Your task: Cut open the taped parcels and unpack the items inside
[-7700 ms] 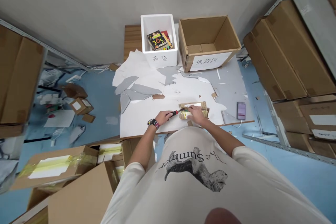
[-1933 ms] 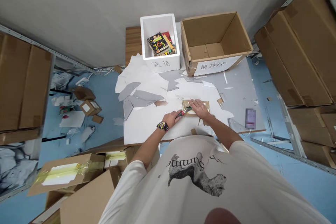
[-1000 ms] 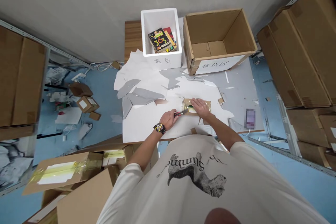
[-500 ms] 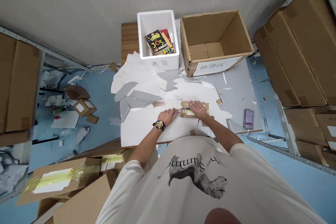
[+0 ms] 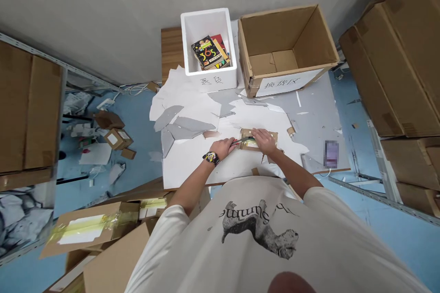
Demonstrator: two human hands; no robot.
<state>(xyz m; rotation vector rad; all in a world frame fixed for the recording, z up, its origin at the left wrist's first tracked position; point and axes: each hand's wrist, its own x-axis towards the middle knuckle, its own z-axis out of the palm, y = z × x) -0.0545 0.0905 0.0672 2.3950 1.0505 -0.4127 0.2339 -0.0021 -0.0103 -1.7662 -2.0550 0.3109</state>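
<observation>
Left hand [image 5: 220, 148] closed tight round the utility knife [image 5: 237, 142], watch on that wrist [image 5: 211, 159]. Blade points right, tip at the small cardboard parcel [image 5: 247, 133]. Right hand [image 5: 263, 141] open, fingers spread, pressing flat on the parcel, no grip on it. Parcel lies on the white foam board [image 5: 192, 165], near the edge on my side, foam box [image 5: 206, 80] with books [image 5: 205, 52] and empty cardboard box [image 5: 285, 50] beyond it.

Technique: keep the blade shallow so it doesn't nick what's inside. Keep the right palm down so the parcel can't slide. Tip aims toward my right fingers, so short strokes and fingers clear of the cut line.
</observation>
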